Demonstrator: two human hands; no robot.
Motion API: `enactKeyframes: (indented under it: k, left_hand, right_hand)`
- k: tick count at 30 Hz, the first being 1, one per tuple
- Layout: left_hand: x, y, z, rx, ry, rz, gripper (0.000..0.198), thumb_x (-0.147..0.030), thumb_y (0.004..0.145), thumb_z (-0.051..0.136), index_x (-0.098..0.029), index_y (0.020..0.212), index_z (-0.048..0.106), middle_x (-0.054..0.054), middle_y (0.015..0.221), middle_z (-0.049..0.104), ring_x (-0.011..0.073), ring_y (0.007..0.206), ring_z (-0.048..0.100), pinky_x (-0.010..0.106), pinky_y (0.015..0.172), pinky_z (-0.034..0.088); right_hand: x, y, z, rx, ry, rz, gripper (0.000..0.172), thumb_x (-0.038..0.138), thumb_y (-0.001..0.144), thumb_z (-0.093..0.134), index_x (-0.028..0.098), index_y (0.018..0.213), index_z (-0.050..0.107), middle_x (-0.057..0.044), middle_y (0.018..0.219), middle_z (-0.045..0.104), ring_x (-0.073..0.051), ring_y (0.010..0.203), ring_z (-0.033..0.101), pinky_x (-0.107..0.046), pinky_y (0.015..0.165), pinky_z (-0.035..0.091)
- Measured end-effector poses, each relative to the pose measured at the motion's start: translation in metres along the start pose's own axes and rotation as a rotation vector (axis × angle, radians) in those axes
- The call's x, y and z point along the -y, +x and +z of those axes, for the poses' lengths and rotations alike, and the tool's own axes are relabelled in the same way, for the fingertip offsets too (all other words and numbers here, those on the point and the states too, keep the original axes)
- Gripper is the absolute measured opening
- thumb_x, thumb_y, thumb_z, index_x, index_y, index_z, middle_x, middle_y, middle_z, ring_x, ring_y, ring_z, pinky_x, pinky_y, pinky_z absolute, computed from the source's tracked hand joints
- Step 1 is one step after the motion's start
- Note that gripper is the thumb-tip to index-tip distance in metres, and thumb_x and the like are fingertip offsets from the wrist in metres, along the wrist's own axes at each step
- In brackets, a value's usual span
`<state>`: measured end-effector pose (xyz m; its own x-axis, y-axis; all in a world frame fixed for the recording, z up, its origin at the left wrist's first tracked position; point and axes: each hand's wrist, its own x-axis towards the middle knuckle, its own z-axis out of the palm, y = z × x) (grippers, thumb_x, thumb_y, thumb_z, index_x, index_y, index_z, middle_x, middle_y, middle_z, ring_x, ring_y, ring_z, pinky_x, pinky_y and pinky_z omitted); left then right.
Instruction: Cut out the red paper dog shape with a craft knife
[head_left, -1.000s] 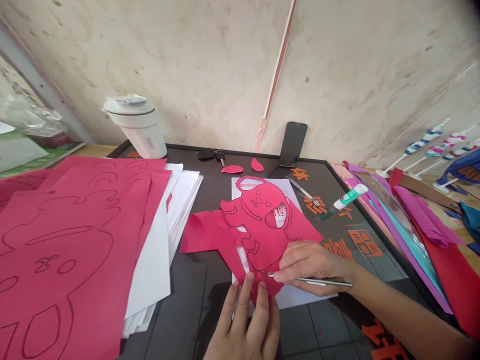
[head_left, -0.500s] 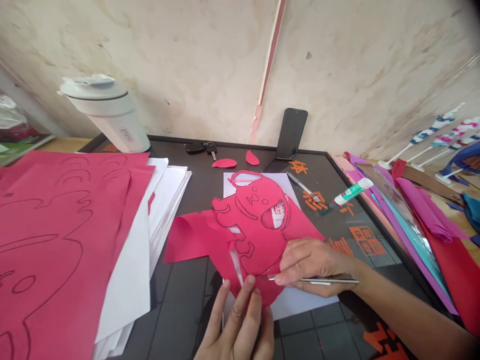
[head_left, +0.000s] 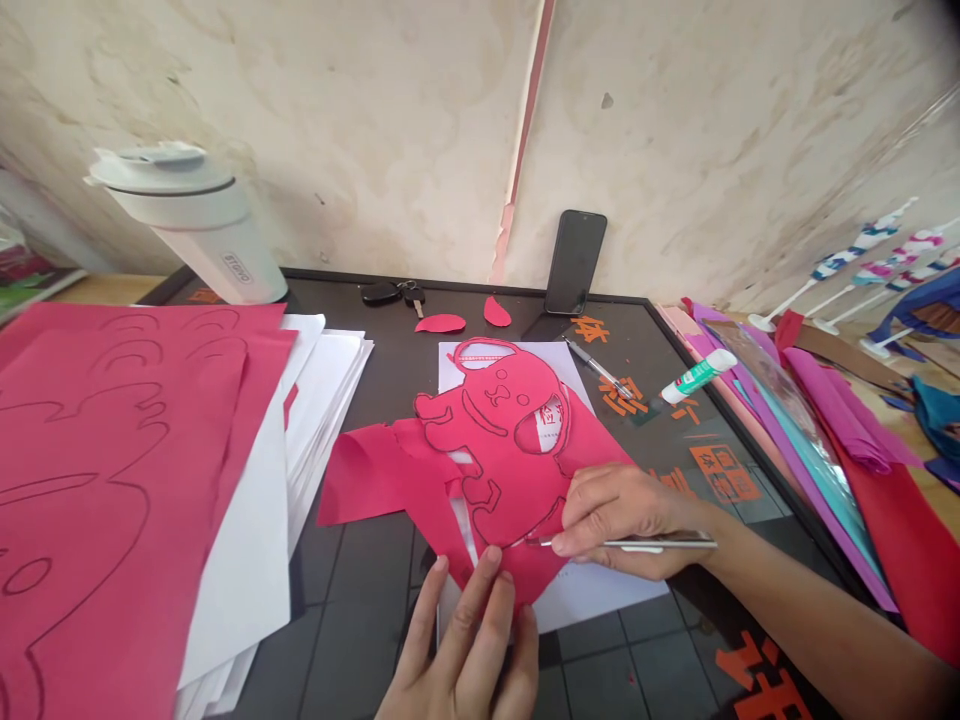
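Red paper (head_left: 495, 470) with a drawn animal figure, partly cut along its outline, lies over a white sheet (head_left: 622, 600). My right hand (head_left: 626, 520) is closed round a slim silver craft knife (head_left: 660, 545), its tip touching the red paper at the figure's lower edge. Below that, my left hand (head_left: 472, 640) rests with fingers spread and their tips on the paper's lower part. White shows through cut openings at the figure's ears and along its left side.
Red sheets (head_left: 112, 450) over white paper (head_left: 277, 500) lie left, near a white cup (head_left: 202, 230). Farther back are keys (head_left: 394, 293), two red cut pieces (head_left: 441, 323) and a phone (head_left: 576, 262). A pen (head_left: 600, 368), glue stick (head_left: 699, 375) and coloured sheets (head_left: 810, 440) are right.
The knife tip has moved slightly up and right along the figure's lower outline, and a thin cut now shows there. The whole view has shifted slightly.
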<state>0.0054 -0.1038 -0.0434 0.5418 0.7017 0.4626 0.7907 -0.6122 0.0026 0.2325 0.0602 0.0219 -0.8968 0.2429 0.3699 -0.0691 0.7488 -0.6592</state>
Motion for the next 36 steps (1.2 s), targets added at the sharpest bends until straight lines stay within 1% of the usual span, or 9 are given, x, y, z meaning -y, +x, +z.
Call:
enactKeyframes:
  k: [4, 7, 12, 16, 19, 24, 30, 33, 36]
  left_hand:
    - [0.002, 0.006, -0.004, -0.019, 0.032, 0.005, 0.032, -0.038, 0.097, 0.05, -0.02, 0.121, 0.062, 0.009, 0.123, 0.062, 0.0266, 0.125, 0.052, 0.051, 0.122, 0.009]
    - [-0.004, 0.011, -0.005, -0.051, 0.017, -0.064, 0.045, -0.056, 0.094, 0.049, -0.019, 0.116, 0.063, 0.011, 0.119, 0.064, 0.0265, 0.115, 0.055, 0.049, 0.121, 0.006]
    - [-0.011, 0.015, -0.007, -0.11, -0.027, 0.021, 0.037, -0.048, 0.092, 0.056, -0.022, 0.118, 0.062, 0.006, 0.116, 0.068, 0.0218, 0.113, 0.057, 0.046, 0.12, 0.013]
    - [-0.011, 0.015, -0.016, -0.167, -0.074, 0.062, 0.035, -0.033, 0.094, 0.056, -0.022, 0.127, 0.058, 0.004, 0.122, 0.067, 0.0199, 0.114, 0.058, 0.044, 0.118, 0.024]
    - [-0.009, 0.016, -0.025, -0.129, -0.1, 0.02, 0.045, -0.019, 0.093, 0.049, -0.018, 0.138, 0.048, 0.009, 0.137, 0.059, 0.0241, 0.129, 0.051, 0.047, 0.116, 0.029]
    - [-0.002, 0.018, -0.024, -0.11, -0.184, -0.204, 0.07, -0.009, 0.087, 0.041, -0.007, 0.153, 0.018, 0.018, 0.14, 0.055, 0.0274, 0.134, 0.048, 0.051, 0.11, 0.038]
    - [0.0, 0.019, -0.015, -0.048, -0.329, -0.344, 0.079, -0.009, 0.085, 0.042, -0.016, 0.155, 0.006, 0.015, 0.137, 0.057, 0.0273, 0.133, 0.049, 0.058, 0.112, 0.035]
    - [0.0, 0.018, -0.015, -0.043, -0.379, -0.364, 0.082, -0.009, 0.084, 0.043, -0.016, 0.155, 0.003, 0.016, 0.137, 0.057, 0.0276, 0.134, 0.048, 0.06, 0.112, 0.032]
    - [0.0, 0.016, -0.016, -0.056, -0.424, -0.369, 0.086, -0.006, 0.081, 0.041, -0.015, 0.155, -0.002, 0.016, 0.135, 0.057, 0.0261, 0.134, 0.048, 0.061, 0.113, 0.031]
  right_hand:
    - [0.002, -0.004, -0.001, -0.233, 0.117, 0.213, 0.026, 0.023, 0.098, 0.055, 0.019, 0.121, 0.067, -0.003, 0.079, 0.075, -0.011, 0.066, 0.069, -0.022, 0.062, 0.056]
    - [0.012, -0.007, -0.006, -0.339, -0.079, 0.339, 0.026, 0.02, 0.1, 0.049, 0.02, 0.117, 0.069, -0.002, 0.081, 0.076, -0.01, 0.067, 0.07, -0.022, 0.063, 0.056]
    - [0.046, -0.023, 0.001, -0.154, -0.515, 0.113, 0.02, 0.033, 0.09, 0.068, 0.02, 0.105, 0.068, -0.008, 0.104, 0.077, -0.02, 0.099, 0.071, -0.034, 0.087, 0.052]
    - [0.065, -0.035, 0.027, -0.071, -0.666, 0.139, 0.027, 0.035, 0.088, 0.07, 0.02, 0.109, 0.063, -0.01, 0.112, 0.075, -0.023, 0.112, 0.067, -0.038, 0.094, 0.046]
    - [0.064, -0.035, 0.048, -0.198, -0.737, 0.092, 0.012, 0.019, 0.09, 0.064, 0.019, 0.102, 0.061, -0.01, 0.109, 0.075, -0.019, 0.105, 0.069, -0.035, 0.089, 0.046]
    - [0.053, -0.028, 0.067, -0.238, -0.817, 0.037, 0.016, 0.005, 0.084, 0.054, 0.019, 0.092, 0.056, -0.008, 0.098, 0.076, -0.018, 0.092, 0.07, -0.036, 0.083, 0.047]
    - [0.056, -0.024, 0.07, -0.321, -0.71, 0.051, 0.013, 0.008, 0.085, 0.054, 0.021, 0.089, 0.052, -0.001, 0.076, 0.072, -0.015, 0.067, 0.065, -0.034, 0.078, 0.046]
    - [0.06, -0.021, 0.073, -0.275, -0.67, 0.04, 0.012, 0.02, 0.086, 0.06, 0.02, 0.093, 0.052, -0.004, 0.086, 0.075, -0.017, 0.076, 0.068, -0.036, 0.082, 0.047]
    - [0.06, -0.019, 0.076, -0.25, -0.733, -0.006, 0.013, 0.008, 0.085, 0.055, 0.02, 0.086, 0.051, -0.006, 0.092, 0.075, -0.018, 0.085, 0.068, -0.035, 0.082, 0.047]
